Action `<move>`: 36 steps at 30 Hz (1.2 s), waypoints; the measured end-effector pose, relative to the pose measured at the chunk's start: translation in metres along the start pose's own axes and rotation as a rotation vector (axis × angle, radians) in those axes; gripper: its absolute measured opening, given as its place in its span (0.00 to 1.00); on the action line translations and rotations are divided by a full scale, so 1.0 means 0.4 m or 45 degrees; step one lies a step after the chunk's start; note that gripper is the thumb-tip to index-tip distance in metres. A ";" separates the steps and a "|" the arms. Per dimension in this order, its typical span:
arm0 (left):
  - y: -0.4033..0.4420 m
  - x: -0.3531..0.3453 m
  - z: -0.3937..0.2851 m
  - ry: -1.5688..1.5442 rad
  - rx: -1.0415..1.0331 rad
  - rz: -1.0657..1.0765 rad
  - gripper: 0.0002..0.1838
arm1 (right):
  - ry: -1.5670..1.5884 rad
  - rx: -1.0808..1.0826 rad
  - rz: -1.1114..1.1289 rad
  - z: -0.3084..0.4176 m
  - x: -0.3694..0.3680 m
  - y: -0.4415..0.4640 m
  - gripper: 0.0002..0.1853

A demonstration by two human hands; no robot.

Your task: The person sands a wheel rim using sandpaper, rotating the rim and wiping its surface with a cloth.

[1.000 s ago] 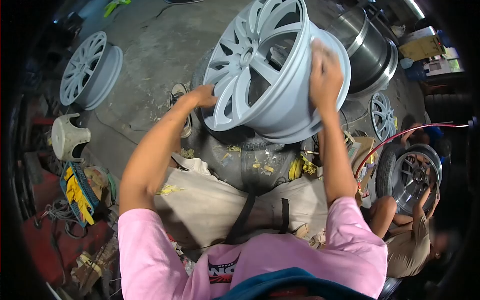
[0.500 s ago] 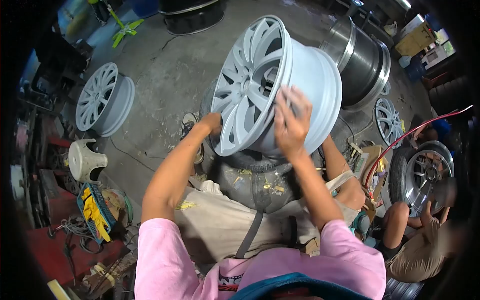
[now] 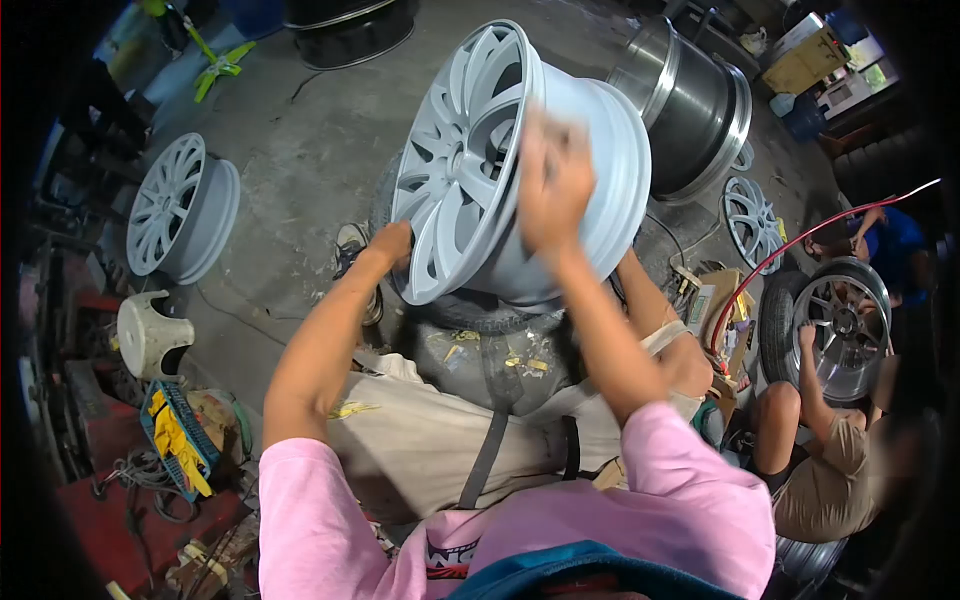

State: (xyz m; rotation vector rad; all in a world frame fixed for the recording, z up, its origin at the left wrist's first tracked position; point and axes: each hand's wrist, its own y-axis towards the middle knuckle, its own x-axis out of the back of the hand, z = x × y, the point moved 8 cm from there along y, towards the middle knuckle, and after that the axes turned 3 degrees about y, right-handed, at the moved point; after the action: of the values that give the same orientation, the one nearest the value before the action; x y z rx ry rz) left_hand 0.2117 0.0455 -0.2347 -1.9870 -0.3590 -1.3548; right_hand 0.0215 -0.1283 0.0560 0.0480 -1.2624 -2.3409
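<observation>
A grey multi-spoke wheel rim (image 3: pixel 440 200) stands tilted in front of me on a black tyre (image 3: pixel 470 308), its spoked face turned to the left. My left hand (image 3: pixel 393 243) has its fingers curled round the lower left edge of the face and grips it. Over the outer barrel, just behind the front lip, is my right hand (image 3: pixel 555 185). Motion smears its fingers, so whether anything lies under them cannot be made out.
Another grey rim (image 3: pixel 183 210) stands at left near a white stool (image 3: pixel 155 335). A blue basket (image 3: pixel 180 440) holds yellow gloves. Behind is a dark polished rim (image 3: pixel 680 110). At right, a person (image 3: pixel 830 480) handles a tyred wheel (image 3: pixel 840 330) near a red hose (image 3: pixel 800 235).
My right hand has moved up and forward along the barrel. My left hand keeps its grip on the edge. The view has shifted slightly; the person at right now reaches toward their wheel.
</observation>
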 end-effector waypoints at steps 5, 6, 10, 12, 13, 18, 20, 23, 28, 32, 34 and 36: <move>-0.015 -0.010 0.014 -0.021 -0.011 -0.046 0.19 | -0.175 0.322 0.118 0.054 0.048 -0.144 0.17; -0.006 -0.002 0.003 -0.021 -0.048 -0.053 0.19 | -0.157 0.253 0.069 0.016 0.055 -0.092 0.17; -0.006 -0.003 0.003 -0.170 -0.077 -0.058 0.23 | -0.221 -0.073 0.206 -0.256 0.030 0.189 0.15; -0.013 0.008 0.001 -0.136 0.001 -0.034 0.22 | -0.461 -0.246 0.415 -0.446 0.003 0.252 0.20; -0.001 -0.006 0.001 -0.127 -0.024 -0.029 0.22 | -0.480 -0.255 0.399 -0.467 0.012 0.252 0.20; 0.036 -0.055 0.051 -0.113 -0.068 -0.103 0.22 | -0.838 -0.006 0.310 -0.304 0.156 0.129 0.17; 0.038 -0.060 0.058 -0.089 -0.062 -0.104 0.23 | -0.898 0.235 0.121 -0.184 0.235 -0.004 0.13; 0.046 -0.070 0.064 -0.122 -0.070 -0.165 0.24 | -0.890 0.138 0.227 -0.073 0.298 -0.215 0.18; 0.025 -0.039 0.048 -0.164 -0.056 -0.230 0.24 | -0.693 -0.147 0.488 0.026 0.364 -0.486 0.13; 0.016 -0.046 0.051 -0.126 -0.035 -0.247 0.23 | -0.195 -0.782 0.510 -0.080 0.387 -0.612 0.09; 0.009 -0.043 0.038 -0.120 -0.032 -0.270 0.22 | -0.121 -0.817 0.517 -0.103 0.362 -0.606 0.10; -0.005 -0.031 0.042 -0.071 -0.027 -0.293 0.22 | 0.014 -0.923 0.583 -0.136 0.318 -0.601 0.13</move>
State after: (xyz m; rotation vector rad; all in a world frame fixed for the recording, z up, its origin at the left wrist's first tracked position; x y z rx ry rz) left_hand 0.2173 0.0602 -0.2484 -2.0533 -0.6174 -1.4491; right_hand -0.1715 -0.1136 -0.1427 -0.4162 -0.3050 -2.2262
